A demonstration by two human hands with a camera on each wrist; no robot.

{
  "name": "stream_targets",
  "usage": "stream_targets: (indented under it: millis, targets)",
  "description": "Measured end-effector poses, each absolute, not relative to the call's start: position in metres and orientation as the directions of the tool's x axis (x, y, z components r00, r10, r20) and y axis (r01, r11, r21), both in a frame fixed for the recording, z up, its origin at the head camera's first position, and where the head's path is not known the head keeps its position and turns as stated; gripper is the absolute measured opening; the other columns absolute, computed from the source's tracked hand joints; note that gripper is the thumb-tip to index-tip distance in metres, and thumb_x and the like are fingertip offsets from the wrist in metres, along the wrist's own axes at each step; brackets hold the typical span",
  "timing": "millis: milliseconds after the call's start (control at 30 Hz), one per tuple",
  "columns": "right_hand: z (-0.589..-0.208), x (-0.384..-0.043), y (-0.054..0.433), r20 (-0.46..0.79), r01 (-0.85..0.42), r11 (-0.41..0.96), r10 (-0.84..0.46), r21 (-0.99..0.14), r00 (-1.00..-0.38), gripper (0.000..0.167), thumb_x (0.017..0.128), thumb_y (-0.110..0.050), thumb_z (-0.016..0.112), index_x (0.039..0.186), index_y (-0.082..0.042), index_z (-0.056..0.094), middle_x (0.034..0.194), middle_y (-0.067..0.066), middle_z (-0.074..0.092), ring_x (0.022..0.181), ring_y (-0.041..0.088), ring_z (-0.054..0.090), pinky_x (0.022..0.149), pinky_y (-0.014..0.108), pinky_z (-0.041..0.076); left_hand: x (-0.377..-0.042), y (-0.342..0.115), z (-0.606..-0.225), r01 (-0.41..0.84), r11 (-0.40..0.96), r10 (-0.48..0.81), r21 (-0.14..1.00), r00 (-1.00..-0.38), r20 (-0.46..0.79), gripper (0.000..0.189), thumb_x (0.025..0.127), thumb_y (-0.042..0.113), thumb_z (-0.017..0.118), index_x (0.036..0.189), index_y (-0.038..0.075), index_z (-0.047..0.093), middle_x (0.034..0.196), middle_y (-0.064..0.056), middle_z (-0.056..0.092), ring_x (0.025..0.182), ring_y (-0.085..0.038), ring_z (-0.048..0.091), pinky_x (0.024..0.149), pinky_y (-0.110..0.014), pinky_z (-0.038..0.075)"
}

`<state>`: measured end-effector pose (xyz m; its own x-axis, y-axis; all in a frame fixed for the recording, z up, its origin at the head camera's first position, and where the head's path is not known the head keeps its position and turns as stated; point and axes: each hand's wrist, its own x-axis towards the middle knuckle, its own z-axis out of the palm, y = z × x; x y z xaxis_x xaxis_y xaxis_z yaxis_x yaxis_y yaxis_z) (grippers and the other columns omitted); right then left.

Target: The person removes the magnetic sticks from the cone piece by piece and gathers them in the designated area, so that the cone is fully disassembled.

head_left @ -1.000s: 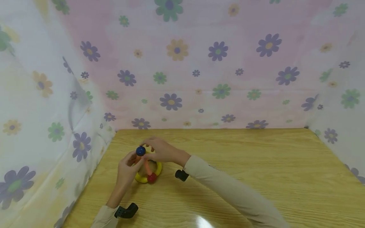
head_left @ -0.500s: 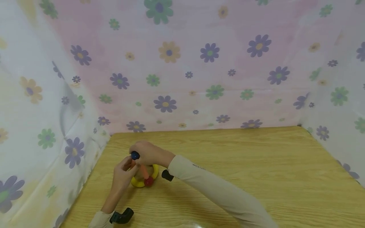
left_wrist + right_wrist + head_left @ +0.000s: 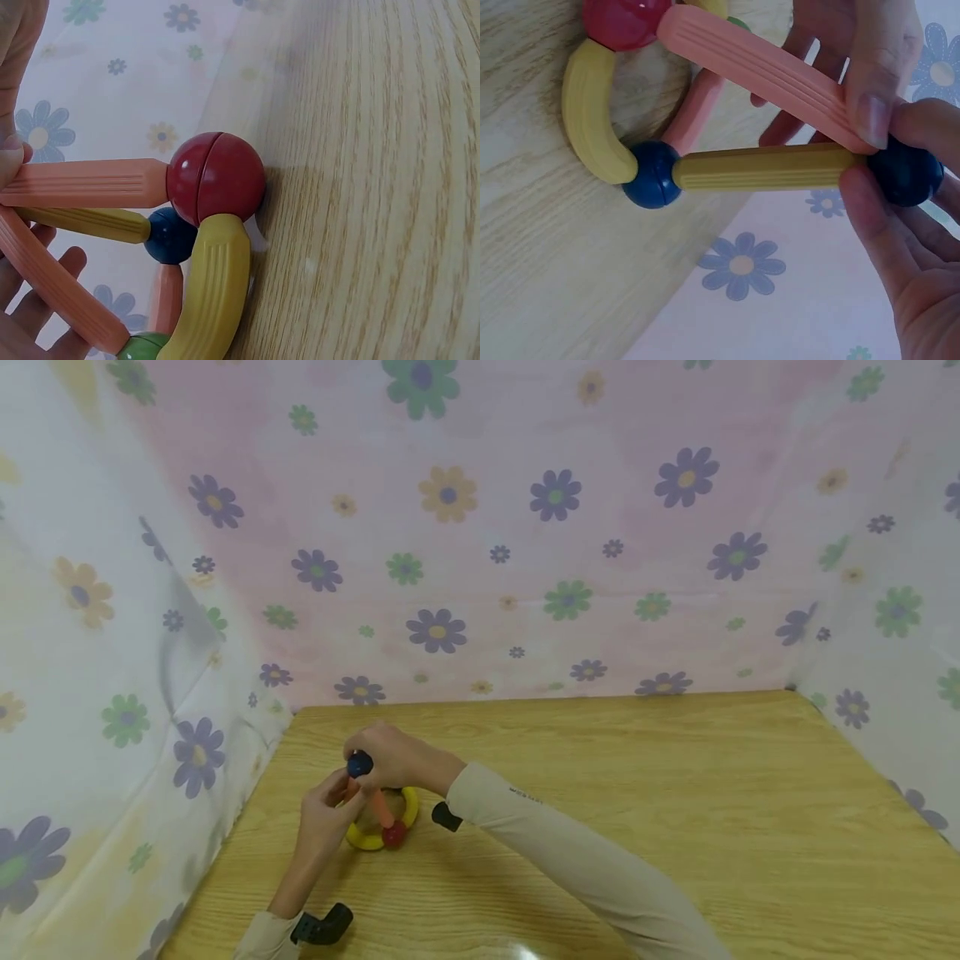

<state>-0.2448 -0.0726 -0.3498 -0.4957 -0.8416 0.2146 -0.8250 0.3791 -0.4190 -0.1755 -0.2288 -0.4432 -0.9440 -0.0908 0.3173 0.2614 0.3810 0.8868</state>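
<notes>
A frame of magnetic building rods and balls stands on the wooden table. In the head view its top is a dark blue ball point(image 3: 360, 763), which my right hand point(image 3: 401, 760) grips. My left hand point(image 3: 321, 818) pinches the rods just below that ball. The right wrist view shows a pink-orange straight rod point(image 3: 765, 82) and a yellow straight rod point(image 3: 765, 167) meeting at the top ball. Lower down are a red ball point(image 3: 217, 178), a second blue ball point(image 3: 652, 174) and a green ball point(image 3: 142, 346). Curved yellow rods point(image 3: 214, 292) form part of the base.
The wooden table point(image 3: 637, 793) extends to the right of the frame. Flowered cloth point(image 3: 495, 585) hangs behind it and along both sides. Black camera mounts point(image 3: 322, 925) sit at the wrists, close above the tabletop.
The fingers of my right hand were spread beside the top blue ball and have closed around it. My left hand keeps its place below. The head view has shifted slightly.
</notes>
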Motion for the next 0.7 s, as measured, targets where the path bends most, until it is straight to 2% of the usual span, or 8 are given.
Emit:
stream_targets:
  millis: [133, 300, 400, 567, 700]
  targets:
    - [-0.353, -0.241, -0.072, 0.255, -0.820, 0.383, -0.818, -0.426, -0.515, 0.028, 0.083, -0.013, 0.072, 0.109, -0.005, 0.063, 0.104, 0.004, 0.063, 0.084, 0.008, 0.052, 0.068, 0.011, 0.041, -0.174, -0.230, -0.443, 0.247, 0.405, -0.106, 0.880, -0.944, 0.313, 0.031, 0.087, 0.019, 0.071, 0.115, 0.009, 0.066, 0.109, -0.004, 0.067, 0.102, -0.006, 0.058, 0.090, -0.027, 0.046]
    - [-0.356, -0.239, -0.074, 0.260, -0.805, 0.406, -0.798, -0.433, -0.543, 0.027, 0.083, -0.015, 0.073, 0.106, -0.007, 0.060, 0.102, 0.003, 0.061, 0.084, 0.009, 0.051, 0.068, 0.011, 0.041, -0.172, -0.229, -0.442, 0.259, 0.415, -0.098, 0.872, -0.940, 0.325, 0.030, 0.087, 0.018, 0.071, 0.115, 0.009, 0.066, 0.112, -0.006, 0.066, 0.102, -0.005, 0.057, 0.092, -0.038, 0.046]
    - [-0.351, -0.240, -0.076, 0.200, -0.800, 0.428, -0.817, -0.420, -0.542, 0.025, 0.083, -0.014, 0.072, 0.104, -0.007, 0.060, 0.098, 0.001, 0.060, 0.082, 0.009, 0.050, 0.067, 0.012, 0.041, -0.172, -0.229, -0.442, 0.278, 0.421, -0.091, 0.863, -0.934, 0.345, 0.030, 0.086, 0.018, 0.071, 0.115, 0.010, 0.066, 0.112, -0.006, 0.066, 0.102, -0.004, 0.057, 0.091, -0.043, 0.046]
    - [-0.337, -0.244, -0.082, 0.038, -0.791, 0.461, -0.855, -0.402, -0.517, 0.020, 0.078, -0.008, 0.072, 0.097, -0.008, 0.065, 0.092, -0.003, 0.059, 0.082, 0.011, 0.048, 0.064, 0.016, 0.039, -0.173, -0.227, -0.440, 0.287, 0.431, -0.093, 0.855, -0.929, 0.359, 0.027, 0.085, 0.017, 0.072, 0.111, 0.011, 0.068, 0.106, -0.002, 0.068, 0.100, -0.004, 0.059, 0.089, -0.040, 0.048]
    - [-0.336, -0.247, -0.082, 0.021, -0.793, 0.439, -0.870, -0.424, -0.493, 0.022, 0.072, -0.006, 0.077, 0.091, -0.008, 0.067, 0.086, -0.005, 0.059, 0.077, 0.010, 0.050, 0.060, 0.016, 0.041, -0.174, -0.227, -0.441, 0.307, 0.429, -0.085, 0.850, -0.923, 0.376, 0.025, 0.086, 0.014, 0.071, 0.110, 0.008, 0.068, 0.104, -0.006, 0.068, 0.098, -0.004, 0.059, 0.088, -0.044, 0.048]
